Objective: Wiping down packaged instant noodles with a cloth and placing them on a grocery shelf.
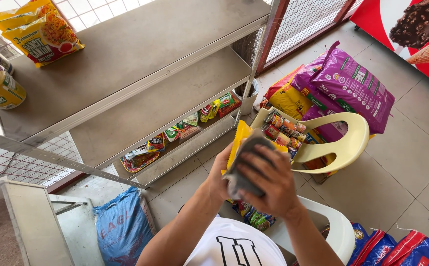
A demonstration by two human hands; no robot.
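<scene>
While left hand (219, 180) grips a yellow packet (239, 140) mid-air above the near white chair (340, 231), right hand (268, 184) presses a grey cloth (246, 162) on it, likely wiping; next move needs a shelf (140, 44) spot.

Between the fingers of the left hand (220, 173) and the right hand (268, 183) is a flat yellow packet (240, 139), partly under a grey cloth (250, 165). Up and left of the fingers, yellow noodle packets (39, 30) lie on the top shelf (140, 44). Just right of the fingertips, small colourful packs (284, 131) fill a cream chair (345, 148). Further right, purple sacks (350, 86) lean. Below the fingers stands a blue sack (122, 229).
</scene>
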